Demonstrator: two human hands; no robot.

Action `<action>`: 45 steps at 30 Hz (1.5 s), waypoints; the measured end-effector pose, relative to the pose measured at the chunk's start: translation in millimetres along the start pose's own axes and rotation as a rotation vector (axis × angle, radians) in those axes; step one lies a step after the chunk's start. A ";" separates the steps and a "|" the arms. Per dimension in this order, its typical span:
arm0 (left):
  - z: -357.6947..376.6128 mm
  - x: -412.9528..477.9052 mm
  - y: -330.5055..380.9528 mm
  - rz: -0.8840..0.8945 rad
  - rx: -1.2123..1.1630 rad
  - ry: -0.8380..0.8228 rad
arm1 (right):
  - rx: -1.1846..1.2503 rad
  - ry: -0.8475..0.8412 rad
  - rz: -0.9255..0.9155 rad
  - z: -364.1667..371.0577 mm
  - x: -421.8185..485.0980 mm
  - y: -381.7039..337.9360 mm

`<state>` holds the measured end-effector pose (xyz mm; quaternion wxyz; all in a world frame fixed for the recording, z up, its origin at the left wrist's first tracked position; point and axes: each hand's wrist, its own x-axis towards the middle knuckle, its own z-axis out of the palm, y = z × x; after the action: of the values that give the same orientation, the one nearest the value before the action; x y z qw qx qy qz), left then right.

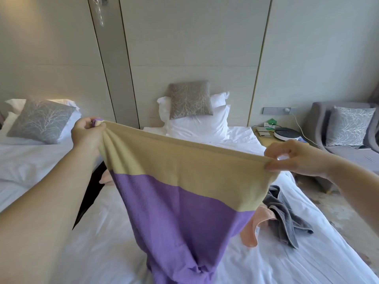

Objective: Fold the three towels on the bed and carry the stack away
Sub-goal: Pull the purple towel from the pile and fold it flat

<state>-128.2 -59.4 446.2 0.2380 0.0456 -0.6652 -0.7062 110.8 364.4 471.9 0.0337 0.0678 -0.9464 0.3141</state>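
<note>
Evidently the job is at its opening stage: no folded towel and no stack shows anywhere on the bed (102, 232). The tan-and-purple towel (184, 191) is held up in the air over the mattress, spread out, which I take to be the set-up for a first fold. The peach towel (252, 228) and the grey towel (287, 220) lie crumpled and touching each other on the sheet, at about four o'clock from the held towel's middle. By my reckoning all three folds, the stacking and the carrying are left to do.

The left hand (88, 132) has its fingers curled round the upper corner at ten o'clock, the cloth gathered into pleats there. The right hand (291, 158) pinches the other corner at three o'clock between thumb and forefinger, the remaining fingers loosely bent.

The tan hem is taut between them and slopes down toward the right. The towel's long axis runs from that hem toward six o'clock, tan band uppermost, purple end down and bunched on the bed.
</note>
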 end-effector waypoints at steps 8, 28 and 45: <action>7.4 -2.2 32.1 0.059 -0.028 -0.171 | -0.892 -0.233 0.067 -5.5 19.8 15.4; 38.9 29.1 123.5 0.279 0.113 -0.228 | -0.558 0.656 0.190 -142.6 85.3 -13.6; 171.6 133.4 45.4 0.153 0.128 -0.114 | 0.755 0.780 0.309 -109.6 260.2 79.7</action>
<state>-298.9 45.1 542.4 0.2496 -0.0307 -0.7229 -0.6436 -156.0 465.5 540.3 0.3081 -0.1852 -0.6847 0.6340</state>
